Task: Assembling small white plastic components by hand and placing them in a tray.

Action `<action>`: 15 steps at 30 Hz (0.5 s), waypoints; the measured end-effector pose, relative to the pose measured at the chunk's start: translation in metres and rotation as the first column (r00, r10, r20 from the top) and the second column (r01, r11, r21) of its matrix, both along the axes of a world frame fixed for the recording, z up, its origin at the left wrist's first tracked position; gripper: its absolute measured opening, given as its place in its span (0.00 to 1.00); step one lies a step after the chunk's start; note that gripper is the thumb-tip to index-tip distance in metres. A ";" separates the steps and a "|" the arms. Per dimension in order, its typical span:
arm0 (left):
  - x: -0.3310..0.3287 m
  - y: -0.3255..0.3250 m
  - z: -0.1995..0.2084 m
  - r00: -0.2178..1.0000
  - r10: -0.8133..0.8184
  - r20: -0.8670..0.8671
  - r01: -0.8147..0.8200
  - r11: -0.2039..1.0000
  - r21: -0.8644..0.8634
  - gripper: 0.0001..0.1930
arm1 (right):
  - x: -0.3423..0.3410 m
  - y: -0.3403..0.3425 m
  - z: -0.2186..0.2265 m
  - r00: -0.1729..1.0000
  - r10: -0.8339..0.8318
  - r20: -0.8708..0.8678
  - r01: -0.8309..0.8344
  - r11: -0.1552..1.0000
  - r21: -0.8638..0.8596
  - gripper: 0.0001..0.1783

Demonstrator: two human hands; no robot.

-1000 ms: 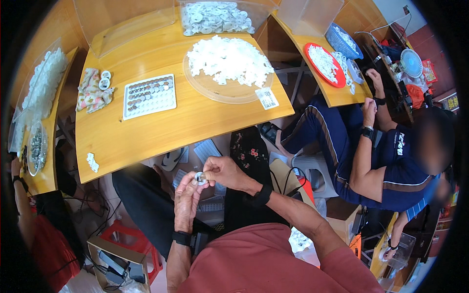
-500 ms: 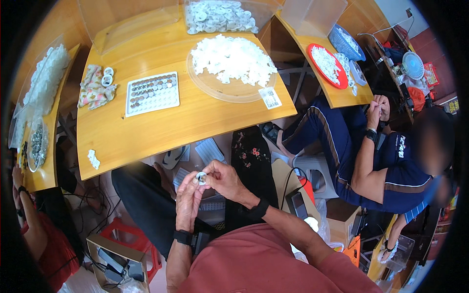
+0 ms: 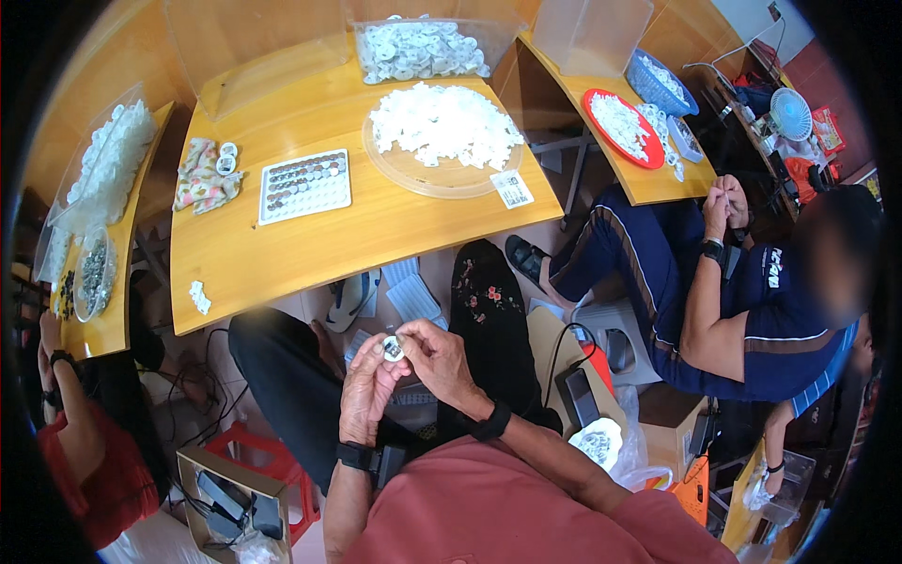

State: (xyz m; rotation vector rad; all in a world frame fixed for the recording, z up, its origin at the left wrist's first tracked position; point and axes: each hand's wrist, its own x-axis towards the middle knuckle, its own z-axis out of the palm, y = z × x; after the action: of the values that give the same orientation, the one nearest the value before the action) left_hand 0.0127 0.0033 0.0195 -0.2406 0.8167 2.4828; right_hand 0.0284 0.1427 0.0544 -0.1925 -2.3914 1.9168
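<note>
Above my lap, I hold a small white round plastic disc (image 3: 393,350) with a dark, metallic-looking centre. My left hand (image 3: 367,393) pinches it at its left edge between thumb and fingers. On the other side, the thumb and fingers of my right hand (image 3: 438,362) are closed at the disc's right edge; whether they hold anything smaller is hidden. Beyond my hands, on the yellow wooden table (image 3: 376,233), lies a white tray (image 3: 324,204) partly filled with rows of small round metal pieces. Two similar white discs (image 3: 226,161) sit by a patterned cloth (image 3: 208,179).
A clear round tray (image 3: 385,167) carries heaped white plastic pieces (image 3: 446,122). Behind it stands a clear bin (image 3: 423,49) of white round parts. Small white pieces (image 3: 199,297) lie near the table's left corner. Co-workers (image 3: 695,310) sit at both sides.
The disc has turned so its dark centre shows more plainly, and my right fingers have shifted to its edge. The whole view has moved slightly.
</note>
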 end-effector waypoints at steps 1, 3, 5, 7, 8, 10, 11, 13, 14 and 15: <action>0.001 -0.001 0.003 1.000 0.004 -0.007 -0.004 1.000 -0.002 0.14 | 0.000 -0.001 0.003 0.997 -0.016 -0.070 0.017 1.000 0.022 0.06; 0.003 -0.004 0.009 1.000 -0.003 -0.025 0.003 0.999 -0.035 0.15 | 0.000 -0.002 0.005 0.989 -0.025 -0.148 0.031 0.999 0.040 0.06; 0.005 -0.007 0.017 0.999 0.008 -0.033 -0.009 1.000 -0.015 0.15 | 0.001 -0.002 0.003 0.991 -0.002 -0.132 0.009 0.999 0.054 0.06; 0.007 -0.010 0.026 0.999 0.019 -0.040 -0.018 1.000 0.005 0.14 | 0.003 -0.003 0.003 0.994 0.014 -0.109 -0.012 1.000 0.012 0.06; 0.008 -0.011 0.030 0.998 0.012 -0.069 -0.014 0.999 -0.033 0.14 | 0.005 -0.004 0.004 0.997 0.026 -0.077 -0.029 0.999 -0.027 0.06; 0.011 -0.012 0.034 0.995 0.003 -0.103 -0.011 0.997 -0.074 0.14 | 0.008 -0.010 0.011 0.994 0.006 -0.112 -0.009 1.000 -0.026 0.05; 0.012 -0.012 0.035 0.993 0.010 -0.116 -0.023 0.993 -0.114 0.13 | 0.010 -0.012 0.015 0.990 -0.016 -0.139 0.013 1.000 -0.022 0.05; 0.014 -0.010 0.041 0.991 0.014 -0.133 -0.035 0.987 -0.154 0.13 | 0.011 -0.009 0.021 0.987 -0.002 -0.161 0.006 1.000 0.019 0.06; 0.016 -0.009 0.044 0.989 0.013 -0.146 -0.039 0.984 -0.175 0.12 | 0.012 -0.008 0.023 0.985 0.013 -0.175 -0.002 0.998 0.063 0.08; 0.017 -0.007 0.047 0.988 0.011 -0.157 -0.042 0.980 -0.194 0.12 | 0.013 -0.007 0.026 0.984 0.009 -0.178 0.002 0.998 0.064 0.08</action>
State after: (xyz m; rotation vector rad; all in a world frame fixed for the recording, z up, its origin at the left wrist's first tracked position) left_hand 0.0292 -0.0042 0.0666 -0.1277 1.1332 2.4695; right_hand 0.0410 0.1356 0.0801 -0.0114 -2.3319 1.7731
